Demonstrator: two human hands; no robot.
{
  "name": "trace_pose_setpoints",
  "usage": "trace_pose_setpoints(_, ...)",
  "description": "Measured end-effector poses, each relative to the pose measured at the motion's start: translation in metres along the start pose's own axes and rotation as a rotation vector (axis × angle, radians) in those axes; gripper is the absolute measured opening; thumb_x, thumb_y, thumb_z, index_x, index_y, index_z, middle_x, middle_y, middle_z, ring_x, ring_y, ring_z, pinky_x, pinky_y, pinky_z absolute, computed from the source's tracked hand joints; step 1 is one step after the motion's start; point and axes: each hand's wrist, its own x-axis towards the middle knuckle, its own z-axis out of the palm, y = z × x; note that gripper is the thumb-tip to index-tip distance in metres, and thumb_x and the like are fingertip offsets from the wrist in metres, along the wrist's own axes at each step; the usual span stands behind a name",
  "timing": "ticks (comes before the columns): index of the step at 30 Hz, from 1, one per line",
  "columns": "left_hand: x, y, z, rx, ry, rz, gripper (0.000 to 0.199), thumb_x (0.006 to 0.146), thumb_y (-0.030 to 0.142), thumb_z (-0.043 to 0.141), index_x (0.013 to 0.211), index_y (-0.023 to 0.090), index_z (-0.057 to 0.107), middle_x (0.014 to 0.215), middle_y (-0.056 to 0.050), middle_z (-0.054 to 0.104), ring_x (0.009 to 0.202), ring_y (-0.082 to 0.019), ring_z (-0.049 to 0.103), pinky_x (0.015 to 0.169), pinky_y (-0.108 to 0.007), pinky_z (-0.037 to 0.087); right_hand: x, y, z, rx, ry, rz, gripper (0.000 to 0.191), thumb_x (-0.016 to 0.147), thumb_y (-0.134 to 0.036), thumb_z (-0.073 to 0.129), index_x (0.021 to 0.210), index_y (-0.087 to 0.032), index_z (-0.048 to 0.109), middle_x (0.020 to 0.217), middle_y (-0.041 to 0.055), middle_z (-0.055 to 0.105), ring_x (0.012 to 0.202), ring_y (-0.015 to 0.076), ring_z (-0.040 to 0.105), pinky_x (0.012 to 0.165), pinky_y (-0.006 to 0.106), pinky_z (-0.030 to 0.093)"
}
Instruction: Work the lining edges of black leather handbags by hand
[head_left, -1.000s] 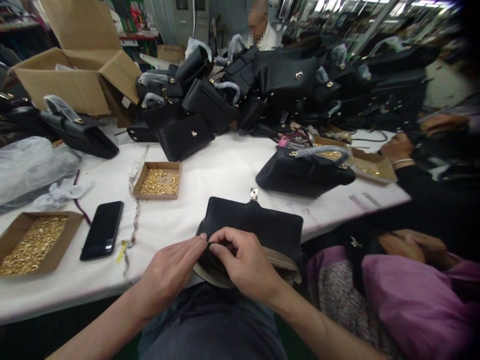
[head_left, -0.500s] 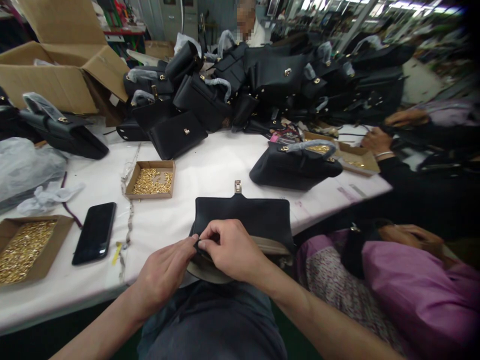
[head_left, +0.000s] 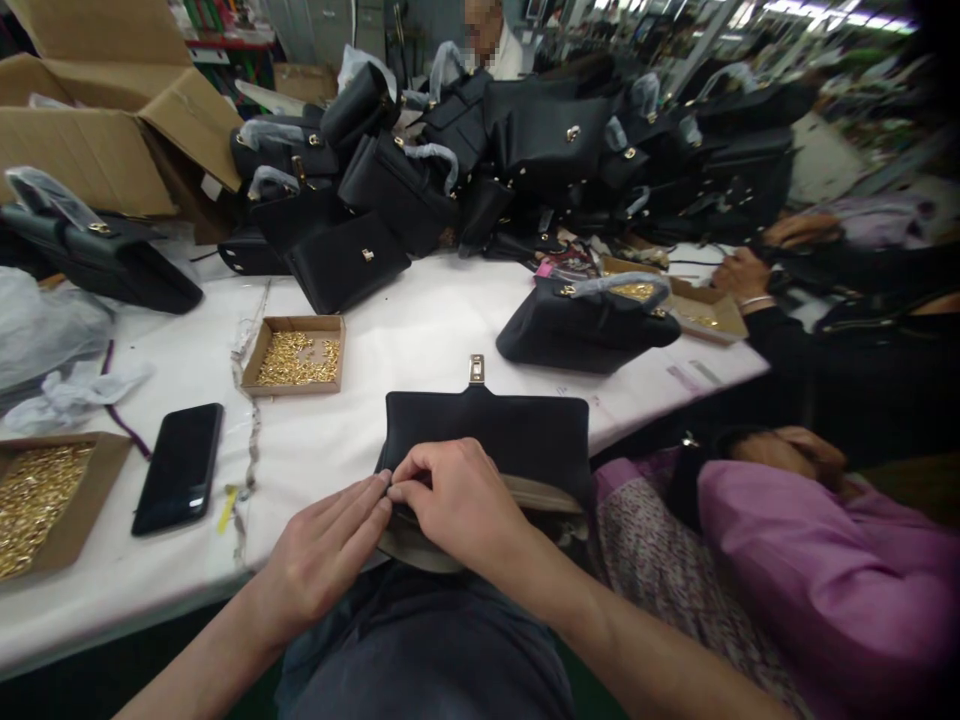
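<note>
A black handbag (head_left: pixel 517 428) lies at the table's front edge against my lap. Its flap is folded back toward the far side, with a gold clasp plate (head_left: pixel 477 369) on the flap's tab. The beige lining shows below the flap. My left hand (head_left: pixel 326 545) grips the bag's left side, fingers together and the thumb hidden. At the same left corner my right hand (head_left: pixel 461 500) pinches the dark edge between thumb and forefinger, and the fingertips of both hands meet there. Whether a small fitting is inside the pinch, I cannot tell.
Shallow boxes of gold fittings (head_left: pixel 343 352) and a phone (head_left: pixel 178 468) lie to the left. Another black handbag (head_left: pixel 585 325) stands at right. Behind are piled black handbags (head_left: pixel 551 140) and a cardboard box (head_left: pixel 75 150). A person in a pink sleeve (head_left: pixel 817 550) sits close on my right.
The view has shifted slightly, so the table's things sit a little further left. My left fingers lie flatter along the bag's edge; both hands stay at the same corner.
</note>
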Motion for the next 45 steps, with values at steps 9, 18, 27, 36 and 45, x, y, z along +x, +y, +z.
trace_pose_setpoints(9, 0.000, 0.004, -0.002, -0.072, 0.071, -0.115, 0.043, 0.100, -0.008, 0.065, 0.142, -0.005, 0.066, 0.151, -0.032, 0.067, 0.147, -0.036, 0.065, 0.118, -0.050, 0.068, -0.026, -0.006, -0.024, -0.063, -0.117, -0.207, 0.013, 0.107, -0.020, 0.074, 0.098, -0.026, 0.082, 0.106, -0.0021, 0.085, 0.096, 0.0176, 0.080, 0.091, 0.030, 0.056)
trace_pose_setpoints(18, 0.006, 0.003, 0.004, -0.114, 0.128, -0.180, 0.045, 0.095, -0.012, 0.070, 0.140, -0.003, 0.068, 0.148, -0.028, 0.070, 0.143, -0.034, 0.069, 0.115, -0.048, 0.070, -0.036, 0.012, 0.002, -0.221, 0.023, -0.453, 0.019, 0.108, -0.006, 0.058, 0.114, -0.017, 0.072, 0.120, 0.0096, 0.077, 0.111, 0.0243, 0.073, 0.098, 0.039, 0.063)
trace_pose_setpoints(27, 0.001, 0.000, 0.005, -0.098, 0.094, -0.106, 0.051, 0.096, -0.013, 0.064, 0.147, -0.007, 0.063, 0.151, -0.030, 0.068, 0.146, -0.037, 0.066, 0.120, -0.053, 0.067, -0.022, 0.009, -0.017, 0.074, -0.114, -0.310, 0.023, 0.107, -0.008, 0.062, 0.115, -0.020, 0.079, 0.119, 0.0034, 0.083, 0.109, 0.0191, 0.078, 0.103, 0.032, 0.060)
trace_pose_setpoints(36, -0.001, -0.006, 0.001, -0.116, 0.019, -0.078, 0.053, 0.098, -0.010, 0.064, 0.151, -0.006, 0.060, 0.156, -0.033, 0.063, 0.150, -0.040, 0.063, 0.121, -0.056, 0.066, 0.004, -0.008, -0.035, -0.298, -0.185, -0.219, 0.024, 0.104, -0.023, 0.071, 0.085, -0.022, 0.085, 0.083, 0.0036, 0.073, 0.072, 0.0153, 0.060, 0.067, 0.033, 0.036)
trace_pose_setpoints(45, 0.007, -0.007, -0.002, -0.099, -0.014, -0.076, 0.039, 0.104, -0.005, 0.059, 0.142, -0.004, 0.068, 0.155, -0.032, 0.063, 0.151, -0.036, 0.062, 0.124, -0.049, 0.062, 0.042, 0.009, -0.038, 0.096, -0.420, -0.208, 0.020, 0.088, -0.015, 0.070, 0.078, -0.015, 0.087, 0.057, -0.0018, 0.065, 0.055, 0.0099, 0.056, 0.055, 0.023, 0.037)
